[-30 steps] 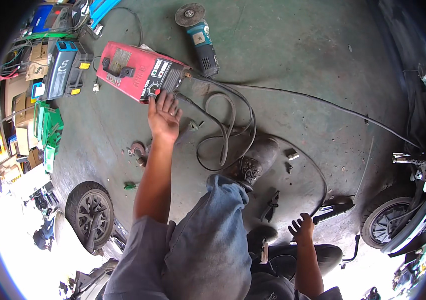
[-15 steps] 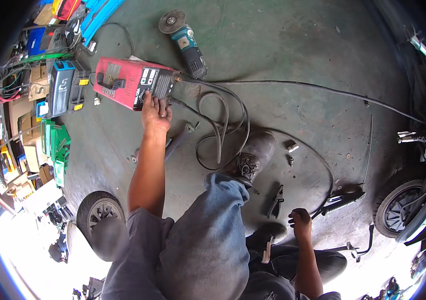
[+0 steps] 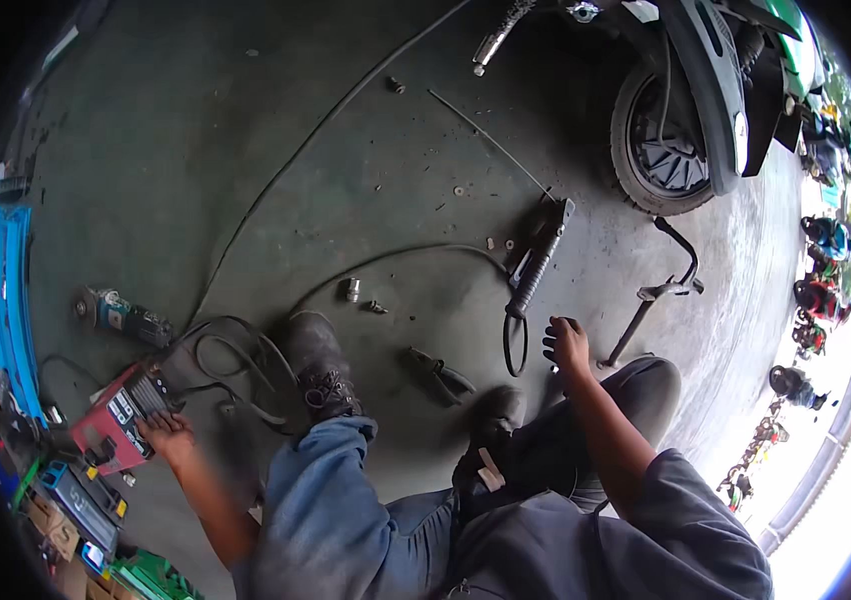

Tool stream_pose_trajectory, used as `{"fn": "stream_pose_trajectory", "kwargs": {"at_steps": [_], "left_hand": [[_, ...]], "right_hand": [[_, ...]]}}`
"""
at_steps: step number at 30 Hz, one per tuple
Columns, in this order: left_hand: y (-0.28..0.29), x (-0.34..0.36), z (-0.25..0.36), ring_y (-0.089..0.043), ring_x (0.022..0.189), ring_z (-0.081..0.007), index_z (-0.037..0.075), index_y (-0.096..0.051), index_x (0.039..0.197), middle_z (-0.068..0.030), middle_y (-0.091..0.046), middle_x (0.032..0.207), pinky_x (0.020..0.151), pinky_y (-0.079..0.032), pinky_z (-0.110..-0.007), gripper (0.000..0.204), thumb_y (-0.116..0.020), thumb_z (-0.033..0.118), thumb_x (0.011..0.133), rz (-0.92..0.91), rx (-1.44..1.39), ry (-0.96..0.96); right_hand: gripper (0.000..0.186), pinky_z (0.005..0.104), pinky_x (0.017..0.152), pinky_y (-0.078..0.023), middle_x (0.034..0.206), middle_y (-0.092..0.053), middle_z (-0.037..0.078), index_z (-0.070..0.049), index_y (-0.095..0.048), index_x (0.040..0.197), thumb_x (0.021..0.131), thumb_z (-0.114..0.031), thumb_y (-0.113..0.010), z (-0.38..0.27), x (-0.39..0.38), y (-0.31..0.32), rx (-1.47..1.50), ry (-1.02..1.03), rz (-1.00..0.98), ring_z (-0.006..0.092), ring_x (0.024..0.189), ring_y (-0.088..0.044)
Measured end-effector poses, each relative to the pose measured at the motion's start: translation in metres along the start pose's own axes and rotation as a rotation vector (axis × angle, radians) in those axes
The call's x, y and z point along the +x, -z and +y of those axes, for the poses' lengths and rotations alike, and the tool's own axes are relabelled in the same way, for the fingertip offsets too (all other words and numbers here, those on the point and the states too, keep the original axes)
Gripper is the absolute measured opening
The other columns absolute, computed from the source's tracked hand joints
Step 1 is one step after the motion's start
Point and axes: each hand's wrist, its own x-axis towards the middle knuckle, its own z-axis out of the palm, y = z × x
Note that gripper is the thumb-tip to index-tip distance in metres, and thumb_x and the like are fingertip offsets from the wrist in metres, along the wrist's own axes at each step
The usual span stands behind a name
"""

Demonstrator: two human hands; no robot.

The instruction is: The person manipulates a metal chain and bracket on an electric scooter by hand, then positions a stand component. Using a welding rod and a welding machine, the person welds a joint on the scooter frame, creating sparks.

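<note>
Machine [image 3: 98, 422], red and box-shaped, sits on the floor [image 3: 196, 150] at the person's far left. The left hand [image 3: 167, 434] reaches to its front panel with fingers close together; whether they pinch a knob cannot be told. Looped cables [image 3: 231, 345] lie just beside the machine, between it and the person's boot [image 3: 318, 365], and an angle grinder [image 3: 126, 316] rests near its far side. Well apart, the right hand [image 3: 568, 343] hovers with loosely curled, parted fingers, apparently holding nothing. Just beyond it lies an electrode holder [image 3: 539, 265] with a ribbed grip, a thin rod [image 3: 491, 142] stretching from its tip. Open-jawed pliers [image 3: 440, 376] and a metal socket [image 3: 353, 290] lie between the hands; a bent bar [image 3: 646, 300] and a wheel [image 3: 664, 150] are farther right.
</note>
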Motion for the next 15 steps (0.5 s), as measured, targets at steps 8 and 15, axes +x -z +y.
{"fn": "stream_pose_trajectory", "kwargs": {"at_steps": [8, 15], "left_hand": [[-0.111, -0.122, -0.05, -0.04, 0.059, -0.0063, 0.015, -0.058, 0.101, 0.0073, -0.047, 0.078, 0.06, -0.035, -0.023, 0.035, -0.066, 0.044, 0.083, -0.467, 0.168, -0.189], [-0.247, -0.308, -0.049, -0.052, 0.069, -0.012, 0.008, -0.059, 0.094, 0.0012, -0.055, 0.08, 0.066, -0.043, -0.027, 0.022, -0.064, 0.028, 0.089, -1.242, 0.452, -0.859]], "right_hand": [[0.04, 0.0324, 0.066, -0.05, 0.091, -0.061, 0.007, -0.003, -0.057, 0.11, 0.09, -0.037, -0.062, -0.03, 0.074, -0.062, 0.321, 0.085, -0.205, 0.0174, 0.076, -0.06], [0.018, 0.0304, 0.047, -0.045, 0.073, -0.052, 0.005, -0.003, -0.046, 0.093, 0.086, -0.015, -0.058, -0.05, 0.05, -0.073, 0.946, 0.115, -0.225, 0.0151, 0.052, -0.052]]}}
